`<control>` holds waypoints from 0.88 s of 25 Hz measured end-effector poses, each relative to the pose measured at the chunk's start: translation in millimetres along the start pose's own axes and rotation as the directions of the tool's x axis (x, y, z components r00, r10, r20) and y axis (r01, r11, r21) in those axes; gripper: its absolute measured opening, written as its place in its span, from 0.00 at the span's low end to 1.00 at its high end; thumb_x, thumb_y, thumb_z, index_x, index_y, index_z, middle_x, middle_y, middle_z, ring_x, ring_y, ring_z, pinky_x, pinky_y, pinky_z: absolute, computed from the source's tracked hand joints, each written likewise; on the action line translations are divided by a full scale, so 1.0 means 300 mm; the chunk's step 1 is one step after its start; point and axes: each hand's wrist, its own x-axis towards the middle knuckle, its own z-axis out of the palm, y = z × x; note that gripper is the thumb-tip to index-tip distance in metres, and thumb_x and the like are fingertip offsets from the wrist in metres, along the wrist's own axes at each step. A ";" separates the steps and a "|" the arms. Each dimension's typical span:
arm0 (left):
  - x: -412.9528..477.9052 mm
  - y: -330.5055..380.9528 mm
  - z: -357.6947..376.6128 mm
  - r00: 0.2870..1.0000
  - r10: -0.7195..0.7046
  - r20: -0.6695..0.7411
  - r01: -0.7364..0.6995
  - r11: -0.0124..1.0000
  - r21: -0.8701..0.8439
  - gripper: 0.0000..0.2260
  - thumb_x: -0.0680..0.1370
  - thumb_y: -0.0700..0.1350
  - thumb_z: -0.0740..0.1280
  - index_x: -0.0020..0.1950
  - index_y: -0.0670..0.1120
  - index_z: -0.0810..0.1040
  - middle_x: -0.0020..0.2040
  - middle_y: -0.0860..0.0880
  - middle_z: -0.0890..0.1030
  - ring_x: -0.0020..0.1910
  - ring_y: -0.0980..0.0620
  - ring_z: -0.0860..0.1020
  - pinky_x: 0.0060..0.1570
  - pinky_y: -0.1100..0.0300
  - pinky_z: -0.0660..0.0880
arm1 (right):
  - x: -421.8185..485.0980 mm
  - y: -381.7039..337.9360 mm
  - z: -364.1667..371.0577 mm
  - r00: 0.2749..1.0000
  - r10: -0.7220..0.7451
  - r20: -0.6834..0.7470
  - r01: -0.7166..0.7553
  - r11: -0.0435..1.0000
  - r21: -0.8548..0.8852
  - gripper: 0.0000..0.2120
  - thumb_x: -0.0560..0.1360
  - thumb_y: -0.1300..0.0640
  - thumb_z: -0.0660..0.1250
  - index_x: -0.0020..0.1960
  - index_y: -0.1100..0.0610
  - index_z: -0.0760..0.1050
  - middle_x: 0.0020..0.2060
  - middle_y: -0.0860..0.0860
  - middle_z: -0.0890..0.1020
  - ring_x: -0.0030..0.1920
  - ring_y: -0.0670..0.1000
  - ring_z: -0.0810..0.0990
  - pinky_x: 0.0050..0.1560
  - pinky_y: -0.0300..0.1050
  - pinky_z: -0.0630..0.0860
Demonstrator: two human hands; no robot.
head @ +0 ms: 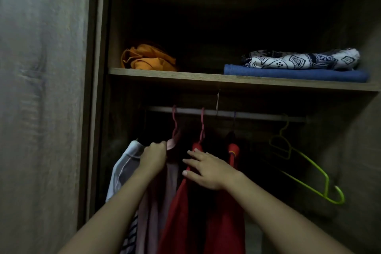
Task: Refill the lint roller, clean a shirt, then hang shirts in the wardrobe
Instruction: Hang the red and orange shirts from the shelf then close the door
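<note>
A metal rail (247,114) runs across the open wardrobe under a wooden shelf (185,78). On it hang a pale pink shirt (171,181) on a pink hanger (175,126), a red shirt (185,212) on a second pink hanger (202,128), and a white garment (123,169) at the left. My left hand (153,155) grips the shoulder of the pale pink shirt just below its hanger hook. With fingers straight, my right hand (204,169) rests on the front of the red shirt.
An empty yellow-green hanger (305,169) dangles from the rail's right end. On the shelf lie an orange cloth (148,57) and a patterned cloth on folded blue fabric (294,74). The wardrobe's side panel (94,88) stands at the left. A striped garment (129,233) hangs low.
</note>
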 end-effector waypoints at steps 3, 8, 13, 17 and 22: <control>-0.021 -0.025 -0.059 0.995 0.061 0.074 -0.065 0.996 0.058 0.12 0.78 0.44 0.59 0.60 0.45 0.72 0.54 0.40 0.80 0.53 0.38 0.79 0.48 0.50 0.76 | -0.025 -0.005 0.002 0.999 0.015 0.041 -0.013 0.999 -0.042 0.29 0.78 0.39 0.51 0.75 0.51 0.55 0.77 0.52 0.52 0.77 0.51 0.47 0.75 0.49 0.46; -0.084 0.091 -0.480 0.737 0.301 -0.605 -0.370 0.929 0.012 0.14 0.77 0.51 0.57 0.42 0.44 0.77 0.37 0.44 0.81 0.35 0.42 0.80 0.30 0.52 0.74 | -0.050 -0.005 -0.140 0.849 -0.126 -0.513 0.043 0.984 -0.170 0.29 0.76 0.39 0.52 0.73 0.52 0.63 0.74 0.53 0.64 0.75 0.52 0.59 0.74 0.50 0.54; 0.032 0.097 -0.839 0.592 0.270 -0.760 -0.442 0.896 -0.026 0.10 0.79 0.48 0.60 0.52 0.43 0.75 0.46 0.45 0.77 0.42 0.48 0.77 0.36 0.58 0.72 | -0.060 0.034 -0.439 0.488 -0.181 -0.854 -0.180 0.936 -0.302 0.27 0.74 0.43 0.57 0.70 0.54 0.67 0.70 0.54 0.69 0.72 0.52 0.62 0.72 0.51 0.52; 0.265 0.047 -0.899 0.938 0.128 -0.323 -0.131 0.991 0.013 0.31 0.77 0.62 0.58 0.75 0.48 0.58 0.74 0.43 0.61 0.71 0.41 0.63 0.65 0.43 0.65 | -0.066 0.142 -0.521 0.687 -0.012 -0.727 -0.343 0.876 -0.339 0.29 0.75 0.39 0.50 0.71 0.53 0.66 0.67 0.53 0.74 0.69 0.54 0.70 0.70 0.51 0.51; 0.306 0.008 -0.832 0.994 0.063 0.087 -0.045 0.981 -0.188 0.32 0.74 0.57 0.67 0.75 0.51 0.58 0.70 0.42 0.67 0.66 0.41 0.68 0.65 0.46 0.68 | -0.067 0.159 -0.541 0.713 0.004 -0.701 -0.309 0.899 -0.310 0.26 0.75 0.42 0.50 0.69 0.50 0.68 0.62 0.49 0.78 0.64 0.50 0.76 0.65 0.51 0.68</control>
